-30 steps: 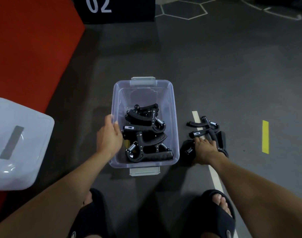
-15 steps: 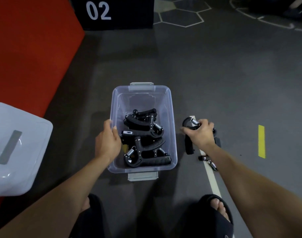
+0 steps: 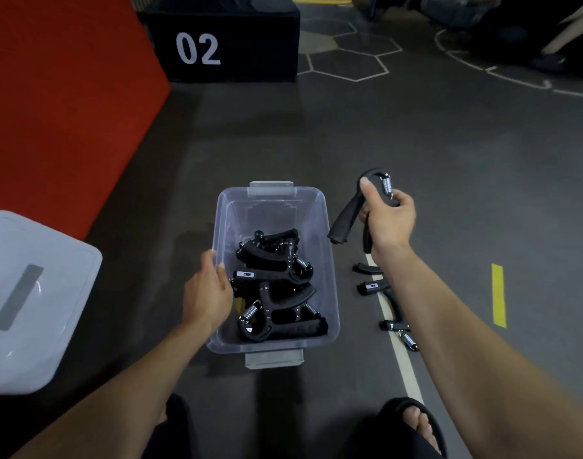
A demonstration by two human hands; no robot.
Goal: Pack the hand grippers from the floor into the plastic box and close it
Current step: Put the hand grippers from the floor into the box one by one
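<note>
- Plastic box [image 3: 328, 260] taken as ref; lid off, several grippers already piled inside.
- Near-right of box: leftover grippers [image 3: 383, 293] lying on floor, partly hidden by forearm; to be packed yet.
- Left hand [image 3: 206, 294] curled over box's left rim, prob. to steady it.
- Right hand [image 3: 388, 220] wrapped round a hand gripper [image 3: 345, 220], held up right of box, handles down, prob. for drop-in.
- Lid [image 3: 35, 293] parked well left of box, opening kept clear.

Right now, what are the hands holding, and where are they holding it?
The right hand grips a hand gripper near its top, by the curved end with the spring. The left hand holds the box by its left rim.
</note>
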